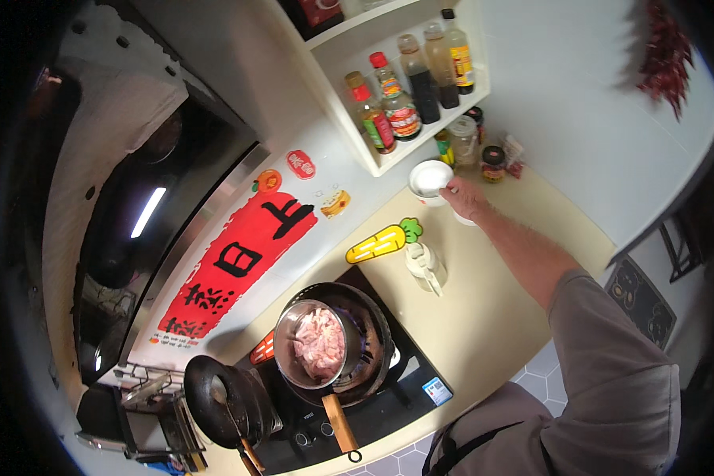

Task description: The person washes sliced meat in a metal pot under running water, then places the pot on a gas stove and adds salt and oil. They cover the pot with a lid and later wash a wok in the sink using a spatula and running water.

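Note:
My right hand (pixel 468 199) reaches to the back of the counter, its fingers pinching the near rim of a small white bowl (pixel 429 175). Partly hidden under that hand is another white dish (pixel 466 219). My left hand is out of view. Over the gas burner stands a metal saucepan (pixel 285 345) with a wooden handle (pixel 339 423) pointing towards me. Pale pink pieces of raw-looking meat (pixel 321 345) fill part of the pan. A bluish flame shows beside it.
A pale lidded jug (pixel 423 268) stands between stove and bowl. Left on the black cooktop (pixel 386 416) is a dark wok (pixel 214 398) holding a ladle. Sauce bottles (pixel 401 113) line a white wall shelf (pixel 386 163) above jars (pixel 493 163). A range hood (pixel 172 238) overhangs the left.

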`<state>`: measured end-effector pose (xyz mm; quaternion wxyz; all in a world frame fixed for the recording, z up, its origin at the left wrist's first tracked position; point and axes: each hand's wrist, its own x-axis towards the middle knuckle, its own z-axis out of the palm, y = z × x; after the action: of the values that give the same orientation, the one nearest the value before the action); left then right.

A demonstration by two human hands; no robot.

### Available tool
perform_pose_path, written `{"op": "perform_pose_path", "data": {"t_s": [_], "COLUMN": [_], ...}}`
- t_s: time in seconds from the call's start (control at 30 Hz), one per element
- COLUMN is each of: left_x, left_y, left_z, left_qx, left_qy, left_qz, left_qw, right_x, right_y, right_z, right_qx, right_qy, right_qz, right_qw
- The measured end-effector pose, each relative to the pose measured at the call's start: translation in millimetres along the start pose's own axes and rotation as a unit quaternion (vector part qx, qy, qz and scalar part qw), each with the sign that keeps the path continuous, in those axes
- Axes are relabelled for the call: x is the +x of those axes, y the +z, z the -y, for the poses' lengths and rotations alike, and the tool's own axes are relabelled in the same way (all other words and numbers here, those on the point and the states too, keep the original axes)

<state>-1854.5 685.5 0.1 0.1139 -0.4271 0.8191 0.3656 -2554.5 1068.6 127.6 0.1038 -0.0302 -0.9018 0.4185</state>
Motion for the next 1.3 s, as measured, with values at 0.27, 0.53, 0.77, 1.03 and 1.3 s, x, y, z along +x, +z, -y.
{"op": "perform_pose_path", "data": {"t_s": [0.27,0.53,0.77,1.03,1.3], "left_x": [-65,-53,-44,-42,-51], "left_y": [41,62,53,50,53], "left_z": [9,17,2,-1,20], "left_qx": [-0.025,-0.031,-0.035,-0.043,-0.055], "left_qy": [-0.266,-0.277,-0.288,-0.286,-0.278], "left_qz": [0.09,0.115,0.111,0.103,0.099], "left_qw": [0.959,0.953,0.951,0.952,0.954], "right_x": [33,69,86,88,64], "right_y": [17,7,28,35,8], "right_z": [4,2,-9,-23,-25], "right_qx": [-0.141,-0.162,-0.124,0.065,0.22], "right_qy": [0.035,0.01,0.027,0.083,0.111], "right_qz": [0.077,0.062,0.066,0.051,-0.002], "right_qw": [0.986,0.985,0.99,0.993,0.969]}}
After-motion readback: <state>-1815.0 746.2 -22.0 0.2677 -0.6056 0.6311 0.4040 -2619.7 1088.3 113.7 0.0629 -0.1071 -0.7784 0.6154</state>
